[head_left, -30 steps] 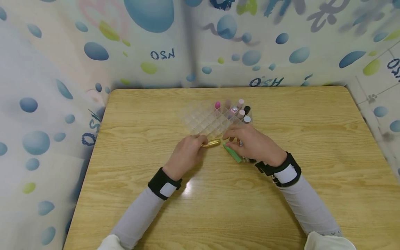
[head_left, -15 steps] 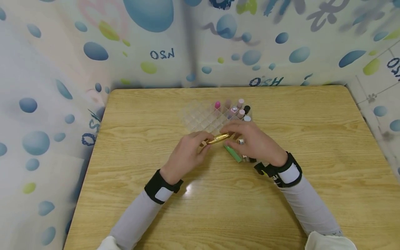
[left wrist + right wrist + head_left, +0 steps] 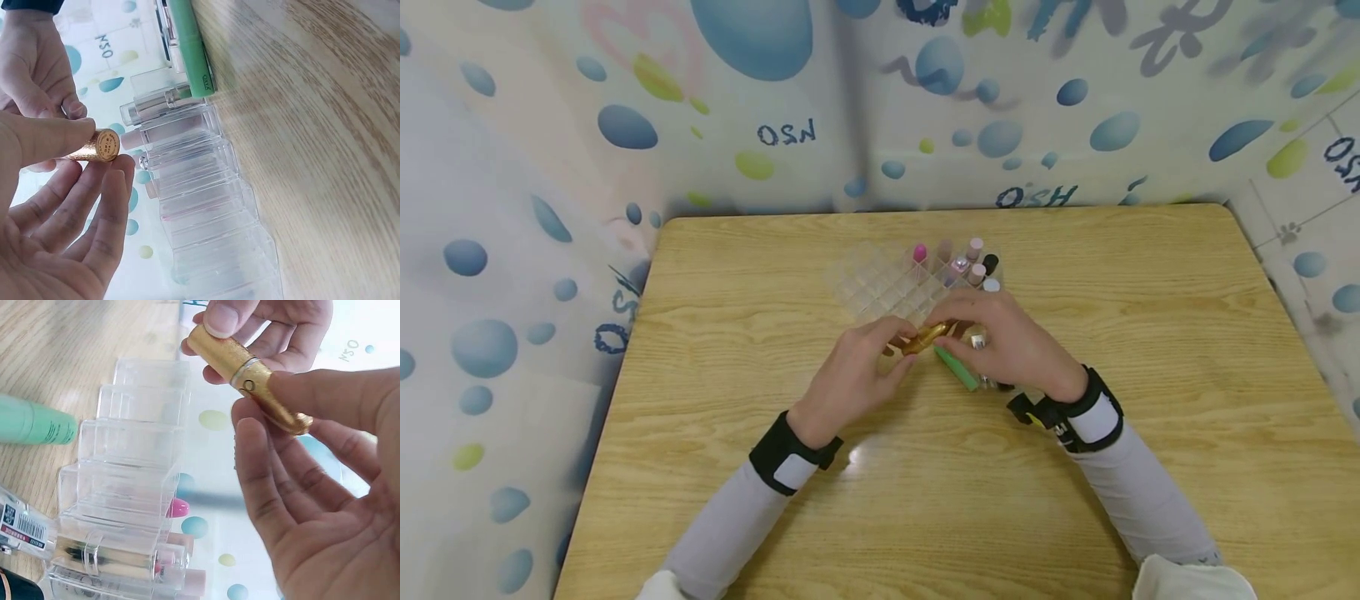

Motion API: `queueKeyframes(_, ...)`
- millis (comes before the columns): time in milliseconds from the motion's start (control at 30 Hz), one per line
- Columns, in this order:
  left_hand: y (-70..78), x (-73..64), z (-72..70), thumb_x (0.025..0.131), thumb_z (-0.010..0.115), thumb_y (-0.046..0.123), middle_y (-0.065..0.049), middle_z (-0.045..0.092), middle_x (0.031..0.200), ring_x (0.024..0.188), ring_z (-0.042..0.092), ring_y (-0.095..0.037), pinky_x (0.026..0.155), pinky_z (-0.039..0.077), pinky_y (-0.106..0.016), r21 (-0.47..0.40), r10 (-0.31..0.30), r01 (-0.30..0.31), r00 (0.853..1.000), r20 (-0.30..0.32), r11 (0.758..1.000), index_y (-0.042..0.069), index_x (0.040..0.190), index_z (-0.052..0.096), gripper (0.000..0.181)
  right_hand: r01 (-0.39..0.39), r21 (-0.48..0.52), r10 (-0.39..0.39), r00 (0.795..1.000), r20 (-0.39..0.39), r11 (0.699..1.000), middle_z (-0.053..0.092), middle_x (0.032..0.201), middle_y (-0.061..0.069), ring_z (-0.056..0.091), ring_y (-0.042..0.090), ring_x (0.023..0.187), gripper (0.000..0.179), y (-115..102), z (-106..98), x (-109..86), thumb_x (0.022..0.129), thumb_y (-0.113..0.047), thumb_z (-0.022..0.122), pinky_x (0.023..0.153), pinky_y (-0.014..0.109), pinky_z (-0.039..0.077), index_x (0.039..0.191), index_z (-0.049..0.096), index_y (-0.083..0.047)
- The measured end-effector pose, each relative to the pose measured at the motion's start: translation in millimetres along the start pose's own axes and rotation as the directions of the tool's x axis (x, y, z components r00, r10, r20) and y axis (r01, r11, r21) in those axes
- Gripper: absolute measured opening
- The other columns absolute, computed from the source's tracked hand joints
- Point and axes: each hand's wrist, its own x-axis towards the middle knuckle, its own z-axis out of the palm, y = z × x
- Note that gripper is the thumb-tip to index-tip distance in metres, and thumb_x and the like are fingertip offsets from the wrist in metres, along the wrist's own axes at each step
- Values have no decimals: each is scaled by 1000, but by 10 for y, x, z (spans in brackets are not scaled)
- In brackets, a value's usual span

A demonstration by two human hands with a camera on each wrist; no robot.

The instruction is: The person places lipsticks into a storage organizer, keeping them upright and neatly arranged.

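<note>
A gold lipstick tube (image 3: 927, 338) is held between both hands, in front of a clear compartment organizer (image 3: 880, 287). My left hand (image 3: 853, 367) pinches its base end between thumb and fingers; the stamped round bottom of the lipstick (image 3: 109, 145) faces the left wrist view. The thumb and fingers of my right hand (image 3: 1003, 337) pinch the other, rounded end. A silver ring (image 3: 245, 372) shows around the middle of the tube in the right wrist view. Just below the right hand lies a green tube (image 3: 957, 369) on the table.
Several cosmetics stand in the organizer's right part, among them a pink-tipped one (image 3: 920, 252) and a black-capped one (image 3: 991, 264). A clear tube with a barcode label (image 3: 28, 525) lies beside the green tube. A patterned curtain (image 3: 760, 167) hangs behind the wooden table (image 3: 737, 275).
One second ago only my left hand held the lipstick, lower and further left. It has come up to the right, and my right hand has taken hold of the other end.
</note>
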Motion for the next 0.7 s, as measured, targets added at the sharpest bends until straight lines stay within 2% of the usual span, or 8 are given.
queueKeyframes(167,5,-6,9,87,80,10,-5,75,105,92,74,-18,76,61,-32,52,10,-10,1000,-5,999,7,111,67,27,47,-23,-48,999,-21,999,74,109,-4,66,9,91,22,-31,18,-5,94,-15,74,73,30,57,116,77,-12)
queueKeyframes(367,6,-9,22,90,78,21,-6,77,100,88,74,-19,71,59,-33,125,4,-3,1000,-3,992,11,108,66,24,74,-14,-74,997,-29,997,76,113,1,70,7,92,26,-38,42,-7,94,-12,74,78,28,60,120,76,-7)
queueKeyframes(567,0,-23,24,92,76,24,-5,77,95,85,73,-21,66,58,-33,127,-3,2,1000,6,992,12,104,65,21,97,13,-96,994,-51,995,75,112,1,68,7,89,27,-66,81,-4,93,-10,74,75,26,60,119,75,-8)
queueKeyframes(700,4,-25,17,91,76,23,-4,77,94,85,74,-21,67,58,-33,119,-4,3,1000,8,993,11,103,65,19,111,-8,-111,992,-58,994,74,112,-1,67,9,89,26,-82,100,3,92,-10,75,74,26,59,118,74,-8)
